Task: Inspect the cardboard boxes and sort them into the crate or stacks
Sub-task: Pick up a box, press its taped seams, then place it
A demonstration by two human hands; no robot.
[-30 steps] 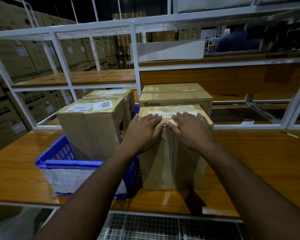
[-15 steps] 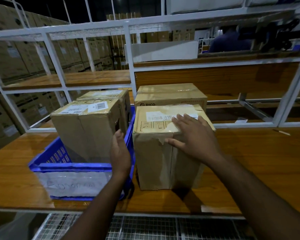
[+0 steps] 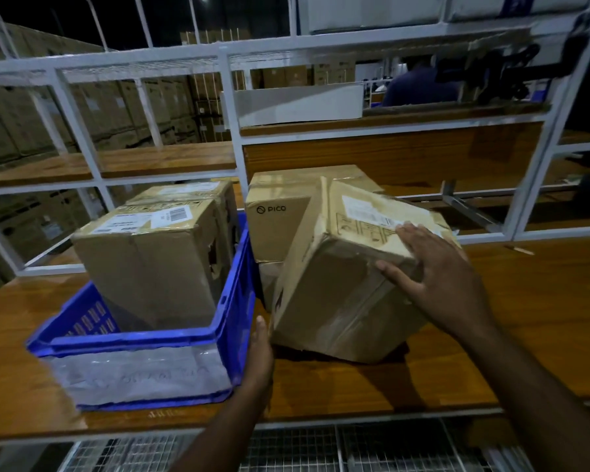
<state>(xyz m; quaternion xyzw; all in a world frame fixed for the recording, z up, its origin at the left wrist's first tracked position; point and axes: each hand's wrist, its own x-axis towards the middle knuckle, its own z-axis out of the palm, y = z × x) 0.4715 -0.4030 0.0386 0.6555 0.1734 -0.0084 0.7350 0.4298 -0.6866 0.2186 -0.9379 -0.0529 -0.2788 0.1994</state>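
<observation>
A worn cardboard box (image 3: 338, 294) with a white label on top is tilted to the right, its left side raised off the wooden table (image 3: 525, 301). My right hand (image 3: 433, 277) grips its upper right edge, fingers spread over the top and front. My left hand (image 3: 261, 349) presses against its lower left corner, beside the blue crate (image 3: 232, 301). Two cardboard boxes (image 3: 150, 264) stand in the crate. Behind the tilted box sits a PICO-marked box (image 3: 276, 219) on top of another one.
A white metal shelf frame (image 3: 232, 124) rises behind the table, with a wooden shelf (image 3: 133, 161) at the left. A person in a dark top (image 3: 419, 83) is far behind. Stacked cartons (image 3: 14, 124) line the left background. A wire grid lies below the table edge.
Both hands came off the box top. My left hand dropped to the lower left corner, my right took the upper right edge, and the box tipped from upright to tilted right.
</observation>
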